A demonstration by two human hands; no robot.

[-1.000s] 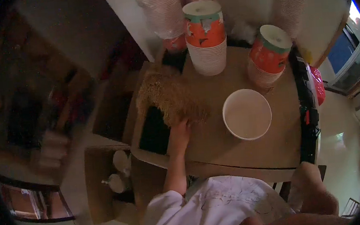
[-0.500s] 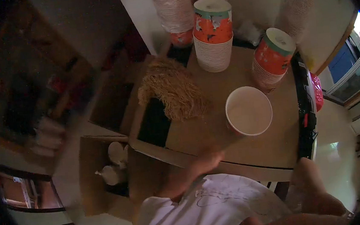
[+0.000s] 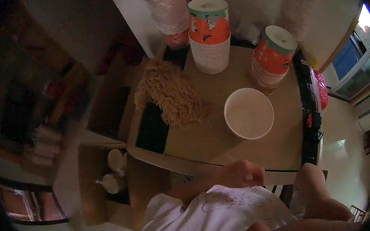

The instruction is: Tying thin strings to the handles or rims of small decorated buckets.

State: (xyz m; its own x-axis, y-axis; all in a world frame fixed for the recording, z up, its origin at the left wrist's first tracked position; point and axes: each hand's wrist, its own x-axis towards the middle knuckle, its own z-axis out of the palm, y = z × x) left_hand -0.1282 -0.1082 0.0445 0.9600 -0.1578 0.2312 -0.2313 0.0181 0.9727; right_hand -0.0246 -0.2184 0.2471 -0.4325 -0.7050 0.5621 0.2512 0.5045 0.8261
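My left hand (image 3: 245,173) is over the near edge of the table, in front of my white shirt (image 3: 232,208). Its fingers are curled closed; whatever they may hold is too small to make out. Beyond it, an open white paper tub (image 3: 249,113) stands mouth up and looks hollow, apart from the hand. To its left lies a heap of tan, tangled strands (image 3: 172,94). Along the lower edge runs my right forearm (image 3: 309,228); a bump of skin, possibly part of my right hand (image 3: 256,228), shows there, its fingers hidden.
Brown cardboard (image 3: 195,136) covers the table. Upside-down orange and green paper tubs stand in a tall stack (image 3: 210,34) and a shorter stack (image 3: 274,57). Wrapped stacks (image 3: 168,11) lean at the wall. A cardboard box (image 3: 92,185) with white bundles sits at left.
My left hand has moved right along the table edge, and its fingers now show curled. The whole view has shifted slightly, with the tubs appearing further left.
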